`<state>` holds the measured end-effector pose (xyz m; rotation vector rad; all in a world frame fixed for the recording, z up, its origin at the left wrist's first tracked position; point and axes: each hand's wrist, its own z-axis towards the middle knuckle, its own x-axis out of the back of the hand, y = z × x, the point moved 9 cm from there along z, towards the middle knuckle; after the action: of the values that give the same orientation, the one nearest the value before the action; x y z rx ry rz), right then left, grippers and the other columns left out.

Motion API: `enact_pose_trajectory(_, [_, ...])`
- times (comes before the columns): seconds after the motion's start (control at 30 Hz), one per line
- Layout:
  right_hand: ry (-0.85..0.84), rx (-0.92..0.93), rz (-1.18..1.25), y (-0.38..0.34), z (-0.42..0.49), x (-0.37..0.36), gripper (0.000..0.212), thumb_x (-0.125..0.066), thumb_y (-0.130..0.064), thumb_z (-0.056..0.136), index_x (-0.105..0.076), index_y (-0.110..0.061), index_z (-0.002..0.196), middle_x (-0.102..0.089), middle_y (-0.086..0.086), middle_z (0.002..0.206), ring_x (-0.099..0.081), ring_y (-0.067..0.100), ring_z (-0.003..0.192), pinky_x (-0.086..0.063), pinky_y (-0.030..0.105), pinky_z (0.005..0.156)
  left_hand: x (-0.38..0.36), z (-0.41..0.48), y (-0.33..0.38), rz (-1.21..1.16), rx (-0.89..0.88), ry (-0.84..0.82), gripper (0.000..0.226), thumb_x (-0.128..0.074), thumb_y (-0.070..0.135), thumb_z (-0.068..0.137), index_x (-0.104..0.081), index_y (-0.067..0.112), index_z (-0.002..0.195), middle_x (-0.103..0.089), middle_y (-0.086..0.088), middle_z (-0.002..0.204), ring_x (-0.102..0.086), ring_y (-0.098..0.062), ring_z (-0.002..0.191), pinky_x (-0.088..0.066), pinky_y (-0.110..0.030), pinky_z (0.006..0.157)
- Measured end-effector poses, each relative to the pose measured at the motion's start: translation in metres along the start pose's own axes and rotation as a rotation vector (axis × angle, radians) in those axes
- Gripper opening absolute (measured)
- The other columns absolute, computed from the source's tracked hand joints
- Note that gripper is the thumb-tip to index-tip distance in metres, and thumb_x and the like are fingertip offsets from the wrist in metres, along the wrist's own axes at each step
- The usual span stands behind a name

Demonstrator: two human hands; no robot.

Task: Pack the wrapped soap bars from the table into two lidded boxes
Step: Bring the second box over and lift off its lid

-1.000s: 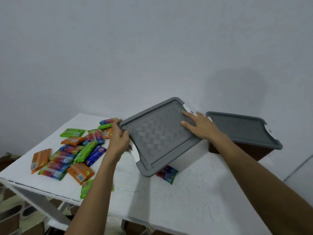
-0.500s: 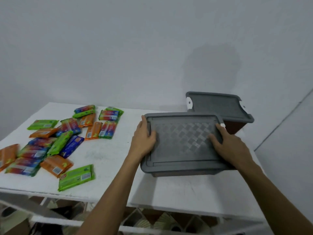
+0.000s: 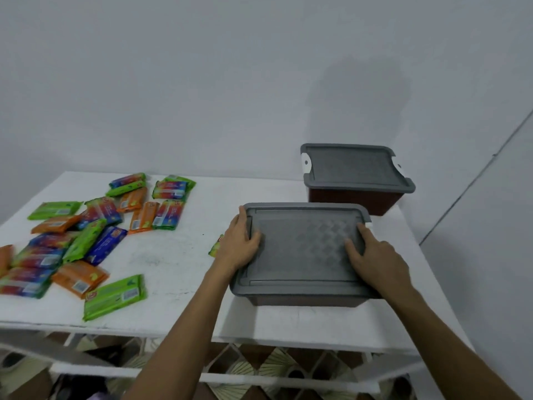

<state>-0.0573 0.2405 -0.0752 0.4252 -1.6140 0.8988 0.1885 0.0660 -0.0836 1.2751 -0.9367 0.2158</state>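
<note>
**Q:** Step in hand?

**A:** Reads as seating the lid [image 3: 302, 249] on the near box [image 3: 305, 301], front right of the bench [image 3: 178, 261]. Pressing with left hand [image 3: 240, 246] at the left end and right hand [image 3: 375, 255] at the right end. Both laid flat on top with fingers extended, grasping nothing.

**Q:** Contents?

**A:** Hidden under the lid; cannot tell.

**Q:** Whereabouts of the goods?

**A:** Soap bars [image 3: 106, 243] loose on the left of the bench, well apart from the box, overlapping in places. Green bar [image 3: 114, 295] lying alone near the front edge. Stray bar [image 3: 215, 246] just beside the left wrist, half hidden behind it.

**Q:** Doing it well?

**A:** Press straight down at both ends together, never one end first; otherwise likely to tip the opposite rim up. Then work along the front and back rims, feeling for any gap. Compare with the far box [image 3: 354, 197], back right, lidded, with white clasps [image 3: 305, 163] at its ends. Check for the same clasps here, mostly covered by the hands.

**Q:** Risks?

**A:** Skidding the box across the bench under a slanted push, so keep the weight vertical. Also nudging the stray bar with the left forearm.

**Q:** Progress?

**A:** Early, by the look of so much left out. Expect to open up for loading.
</note>
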Motion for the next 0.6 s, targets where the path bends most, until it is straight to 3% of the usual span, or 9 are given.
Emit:
enact_pose_trajectory(0.1, [-0.026,0.042,0.072,-0.036,-0.001,-0.018,0.062,-0.034,-0.057,0.096,-0.022,-0.028,0.15,-0.06,0.015,0.12,-0.06,0.029,0.101,-0.049,0.038,0.083,0.029,0.008,-0.023,0.061,0.003,0.0,0.076,-0.049,0.034,0.098,-0.005,0.013,0.156,-0.026,-0.01,0.159,-0.035,-0.029,0.14,-0.029,-0.038,0.112])
enact_pose_trajectory(0.2, [-0.043,0.083,0.132,-0.071,0.0,-0.032,0.062,-0.035,-0.056,0.097,-0.021,-0.028,0.15,-0.059,0.016,0.118,-0.06,0.03,0.101,-0.049,0.038,0.083,0.057,0.011,-0.045,0.066,-0.001,0.021,0.071,-0.049,0.032,0.099,-0.01,0.013,0.155,-0.024,-0.007,0.16,-0.03,-0.025,0.143,-0.023,-0.03,0.114])
enact_pose_trajectory(0.4, [-0.075,0.105,0.143,-0.109,-0.005,-0.052,0.064,-0.032,-0.059,0.096,-0.019,-0.03,0.152,-0.058,0.017,0.123,-0.059,0.032,0.106,-0.049,0.039,0.087,0.08,0.008,-0.083,0.093,-0.013,-0.004,0.07,-0.045,0.031,0.101,-0.004,0.015,0.156,-0.015,-0.007,0.162,-0.022,-0.024,0.147,-0.017,-0.026,0.113])
enact_pose_trajectory(0.5, [-0.084,0.162,0.132,-0.106,-0.007,-0.051,0.059,-0.031,-0.051,0.1,-0.02,-0.028,0.152,-0.064,0.013,0.113,-0.061,0.024,0.09,-0.051,0.035,0.078,0.079,0.003,-0.085,0.11,-0.013,0.007,0.069,-0.041,0.035,0.102,-0.002,0.017,0.156,-0.012,-0.006,0.163,-0.02,-0.024,0.147,-0.019,-0.035,0.117])
enact_pose_trajectory(0.6, [-0.097,0.196,0.117,-0.093,-0.011,-0.044,0.048,-0.029,-0.035,0.104,-0.026,-0.028,0.151,-0.066,0.01,0.099,-0.052,0.013,0.069,-0.041,0.024,0.064,0.072,-0.008,-0.081,0.105,-0.012,-0.001,0.068,-0.039,0.035,0.102,-0.001,0.018,0.156,-0.015,-0.007,0.162,-0.024,-0.026,0.146,-0.023,-0.039,0.116])
